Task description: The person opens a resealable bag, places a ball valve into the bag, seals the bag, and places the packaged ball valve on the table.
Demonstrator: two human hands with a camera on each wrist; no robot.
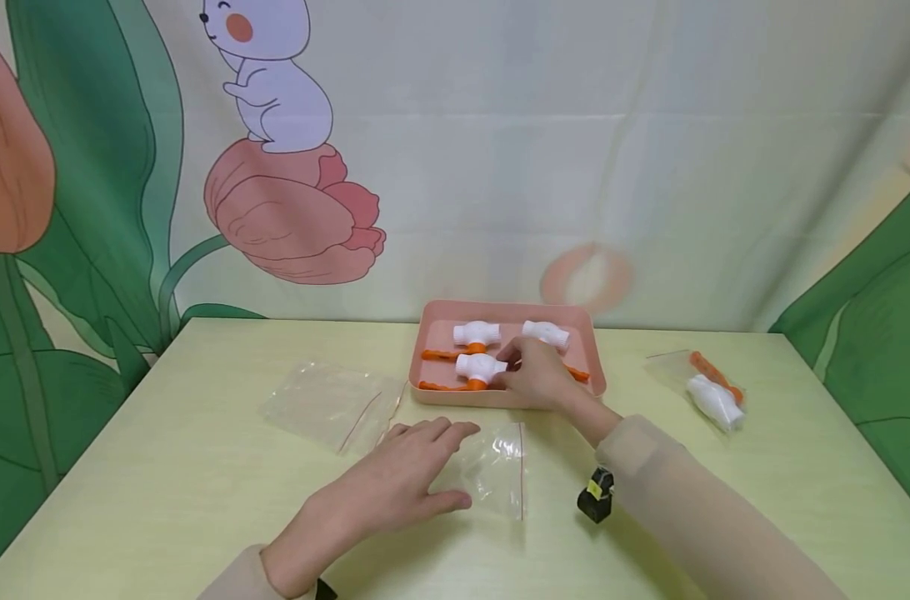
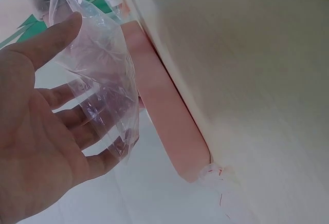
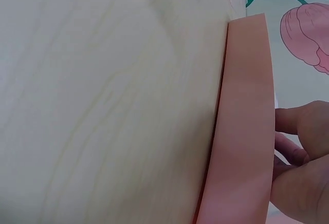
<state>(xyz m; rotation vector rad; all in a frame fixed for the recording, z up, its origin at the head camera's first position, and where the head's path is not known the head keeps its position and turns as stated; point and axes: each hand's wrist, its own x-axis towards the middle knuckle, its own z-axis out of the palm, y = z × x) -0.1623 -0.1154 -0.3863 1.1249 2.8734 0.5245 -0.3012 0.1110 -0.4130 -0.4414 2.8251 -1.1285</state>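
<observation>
My right hand [image 1: 537,375] reaches over the near wall of a pink tray [image 1: 432,312], its thumb and fingertips pinching the right end of the front white ball valve [image 1: 476,367], which has an orange lever. Two more white valves, one at the back left [image 1: 476,333] and one at the back right [image 1: 547,333], lie behind it. My left hand [image 1: 395,479] is spread in front of the tray, beside a clear zip bag [image 1: 492,471] with a red seal line. In the left wrist view this bag [image 2: 100,64] lies against the thumb and fingers.
More clear zip bags [image 1: 320,404] lie flat left of the tray. Far right on the table [image 1: 785,500] rests a bag holding a white valve body [image 1: 715,402] and an orange lever [image 1: 716,375]. A printed cloth [image 1: 462,183] hangs behind the table.
</observation>
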